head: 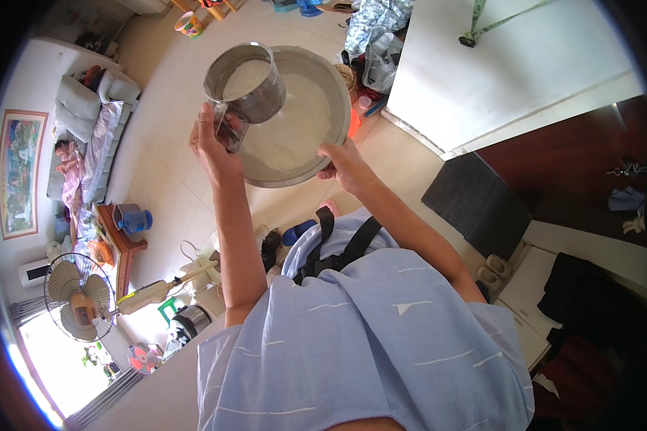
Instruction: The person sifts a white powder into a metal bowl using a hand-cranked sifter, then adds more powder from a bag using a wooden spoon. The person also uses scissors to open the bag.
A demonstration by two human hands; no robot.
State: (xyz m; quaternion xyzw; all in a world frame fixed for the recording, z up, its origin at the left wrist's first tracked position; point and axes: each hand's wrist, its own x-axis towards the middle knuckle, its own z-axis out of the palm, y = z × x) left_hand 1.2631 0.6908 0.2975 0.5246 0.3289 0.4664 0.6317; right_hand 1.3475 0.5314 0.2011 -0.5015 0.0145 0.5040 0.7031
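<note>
My left hand [214,143] grips the side handle of a metal cup [269,102] that looks like a hand-held flour sifter. White powder [246,78], apparently flour, fills part of the cup. Beneath it is a wide, round metal bowl [341,110], and the cup covers the bowl's upper left part. More white powder [304,121] is spread over the bowl's bottom. At the bowl's lower right rim, my right hand [345,164] has its thumb inside and its fingers curled under the outside. Part of the handle is hidden by my left fingers.
A standing fan [80,299] is at the lower left. A person [71,172] lies on the sofa [78,113]. Blue slippers [297,233] and dark shoes [270,248] lie on the tiled floor. Plastic bags [381,62] lean by a white panel [496,81]. A dark mat [477,204] is at right.
</note>
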